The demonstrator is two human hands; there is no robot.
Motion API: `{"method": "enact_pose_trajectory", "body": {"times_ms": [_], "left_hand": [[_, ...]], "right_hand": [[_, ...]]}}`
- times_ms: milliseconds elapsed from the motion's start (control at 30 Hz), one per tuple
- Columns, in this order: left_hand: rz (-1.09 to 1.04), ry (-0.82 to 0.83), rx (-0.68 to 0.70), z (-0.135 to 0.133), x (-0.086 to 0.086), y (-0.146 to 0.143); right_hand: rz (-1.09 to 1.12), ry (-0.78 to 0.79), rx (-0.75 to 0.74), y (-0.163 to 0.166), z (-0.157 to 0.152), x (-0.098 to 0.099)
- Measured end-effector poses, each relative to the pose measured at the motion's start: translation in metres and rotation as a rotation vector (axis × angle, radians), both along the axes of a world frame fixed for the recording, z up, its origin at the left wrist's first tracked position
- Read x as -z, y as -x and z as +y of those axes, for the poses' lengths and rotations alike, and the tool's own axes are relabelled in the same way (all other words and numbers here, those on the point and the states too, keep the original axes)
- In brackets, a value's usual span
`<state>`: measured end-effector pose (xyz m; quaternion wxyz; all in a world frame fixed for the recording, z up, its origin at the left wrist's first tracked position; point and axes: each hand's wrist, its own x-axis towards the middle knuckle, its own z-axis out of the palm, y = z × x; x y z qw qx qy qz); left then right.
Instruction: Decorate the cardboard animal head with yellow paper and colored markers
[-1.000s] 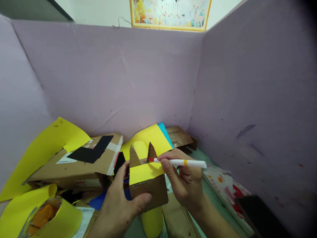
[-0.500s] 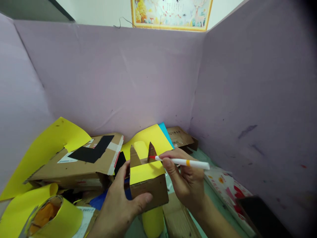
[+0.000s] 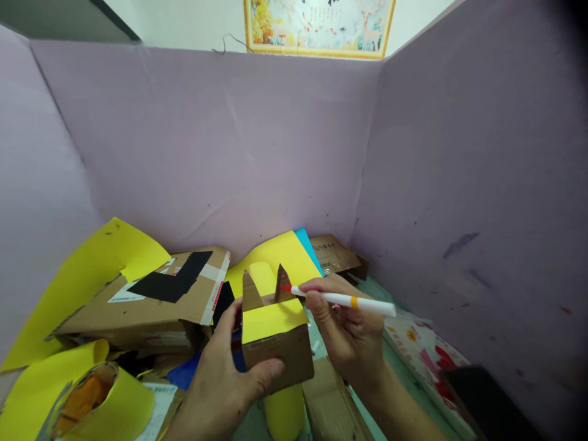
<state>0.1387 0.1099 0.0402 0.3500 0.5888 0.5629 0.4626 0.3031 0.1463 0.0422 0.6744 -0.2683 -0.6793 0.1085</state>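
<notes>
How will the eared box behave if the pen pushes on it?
The box looks cardboard, so it is probably light and fairly stiff. Its pointed ears stand up thin, so they may bend under the pen. The left hand grips it, so tipping seems unlikely.

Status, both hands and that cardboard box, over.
Left hand gripping yellow-topped brown cardboard box. Right hand holding white marker, red tip at right pointed brown cardboard flap. Nothing seen blocking it.

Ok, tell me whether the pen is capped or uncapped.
Uncapped: the pen in the right hand shows its bare red tip at a brown spike.
</notes>
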Motion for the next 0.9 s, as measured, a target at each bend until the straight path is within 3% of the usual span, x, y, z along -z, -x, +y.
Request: {"method": "enact_pose_trajectory", "body": {"times_ms": [900], "left_hand": [[0.034,-0.009,-0.025,-0.0006,0.0003,-0.0008]], "right_hand": [[0.002,0.012,0.003,-0.0015,0.0012,-0.0003]]}}
